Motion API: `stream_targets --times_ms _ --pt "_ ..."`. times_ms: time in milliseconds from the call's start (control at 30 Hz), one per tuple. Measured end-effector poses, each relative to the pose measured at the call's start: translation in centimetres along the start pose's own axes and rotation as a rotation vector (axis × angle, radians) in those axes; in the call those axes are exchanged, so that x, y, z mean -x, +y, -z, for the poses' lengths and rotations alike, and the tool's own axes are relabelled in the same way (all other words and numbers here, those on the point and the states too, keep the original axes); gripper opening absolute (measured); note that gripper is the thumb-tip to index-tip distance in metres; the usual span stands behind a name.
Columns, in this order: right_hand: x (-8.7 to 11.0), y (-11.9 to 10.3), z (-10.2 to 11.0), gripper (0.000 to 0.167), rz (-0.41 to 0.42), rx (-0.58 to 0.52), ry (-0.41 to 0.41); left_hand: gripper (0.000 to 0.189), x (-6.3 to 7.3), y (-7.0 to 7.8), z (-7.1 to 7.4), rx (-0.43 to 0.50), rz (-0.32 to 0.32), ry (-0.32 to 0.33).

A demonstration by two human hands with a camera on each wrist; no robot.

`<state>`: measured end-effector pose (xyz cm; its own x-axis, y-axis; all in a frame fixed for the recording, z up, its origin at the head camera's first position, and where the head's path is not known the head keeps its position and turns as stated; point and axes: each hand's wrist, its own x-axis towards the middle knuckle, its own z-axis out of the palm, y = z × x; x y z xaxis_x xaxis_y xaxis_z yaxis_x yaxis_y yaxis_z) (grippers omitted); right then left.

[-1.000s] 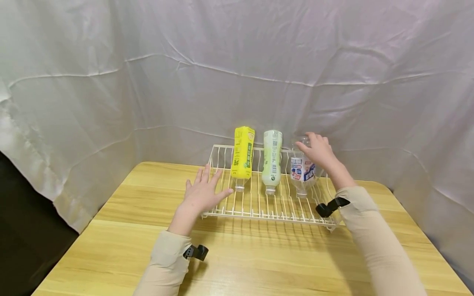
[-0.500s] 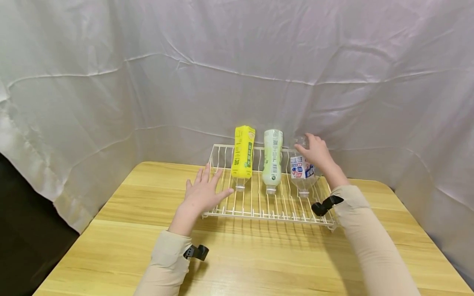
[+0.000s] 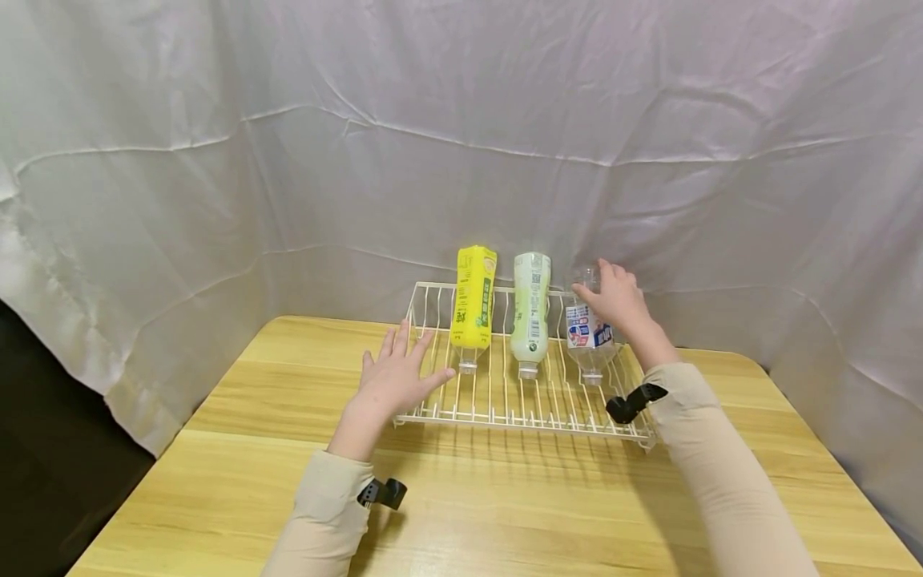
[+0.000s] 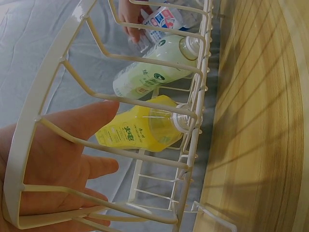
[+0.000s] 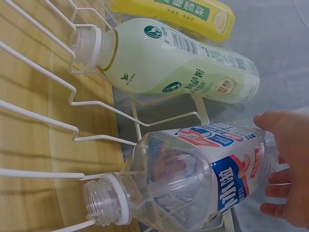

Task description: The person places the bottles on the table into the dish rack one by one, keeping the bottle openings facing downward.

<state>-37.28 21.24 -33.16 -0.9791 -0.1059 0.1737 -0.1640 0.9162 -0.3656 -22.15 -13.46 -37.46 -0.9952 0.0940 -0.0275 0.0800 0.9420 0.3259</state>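
Note:
My right hand [image 3: 618, 300] grips the base of a clear plastic bottle [image 3: 590, 327] at the rack's right side. In the right wrist view the thumb [image 5: 273, 121] and fingers lie around that base, and the uncapped neck [image 5: 107, 199] points down at the wires. A light green bottle [image 3: 530, 316] and a yellow bottle [image 3: 473, 300] lean neck-down in the white wire rack [image 3: 497, 417], to the left of it. My left hand [image 3: 395, 373] is spread flat at the rack's left end, fingers straight; whether it touches the wires I cannot tell.
The rack stands on a wooden table [image 3: 461, 497] near its back edge. Grey cloth [image 3: 433, 160] hangs behind and at both sides. A dark area [image 3: 50, 449] lies beyond the table at the left.
The right hand and the clear bottle have shifted slightly, the bottle's neck a touch to the right. The left hand and the other two bottles stay in place.

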Motion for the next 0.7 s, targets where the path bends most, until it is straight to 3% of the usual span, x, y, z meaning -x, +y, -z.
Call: stream_targets --times_ms 467,700 --pt "1.7 -0.2 1.9 0.084 0.065 0.062 0.072 0.085 0.0 -0.1 0.1 0.002 0.002 0.000" --pt "2.9 0.7 3.3 0.088 0.103 0.105 0.102 0.085 0.0 0.1 0.1 0.003 -0.002 0.001"
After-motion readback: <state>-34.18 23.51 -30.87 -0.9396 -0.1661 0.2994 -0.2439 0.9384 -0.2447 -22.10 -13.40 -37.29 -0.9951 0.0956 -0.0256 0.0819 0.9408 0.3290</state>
